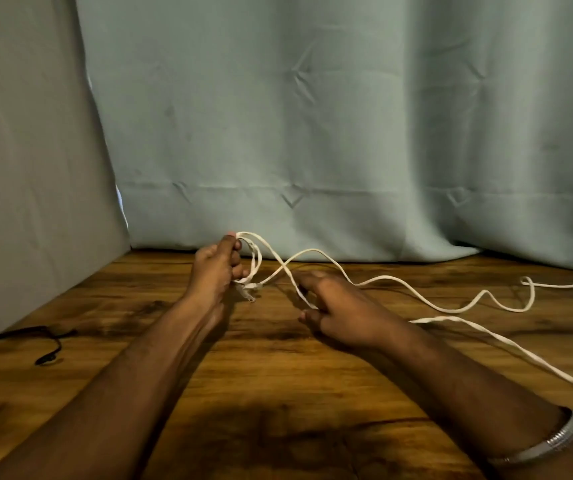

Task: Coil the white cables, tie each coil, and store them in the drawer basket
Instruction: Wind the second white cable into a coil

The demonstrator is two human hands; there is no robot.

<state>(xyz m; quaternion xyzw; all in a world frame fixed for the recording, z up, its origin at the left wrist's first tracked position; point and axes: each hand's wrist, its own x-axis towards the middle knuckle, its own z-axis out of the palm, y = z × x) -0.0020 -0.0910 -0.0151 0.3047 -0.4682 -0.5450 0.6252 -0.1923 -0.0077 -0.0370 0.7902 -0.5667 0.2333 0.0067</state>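
A long white cable (392, 279) snakes across the wooden table from the right edge toward the middle. My left hand (216, 268) is raised and grips a small coil of a few loops (254, 261) of it, with the cable's plug end dangling just below the fingers. My right hand (337, 306) sits to the right of the coil, fingers closed around the strand that runs from the loops. A second length of white cable (507, 344) passes under my right forearm toward the lower right.
The wooden table (243, 375) ends at a grey-green curtain (313, 116) at the back and a grey wall (28, 168) on the left. A black cable (46, 341) lies at the left edge. A silver bangle (552, 441) is on my right wrist.
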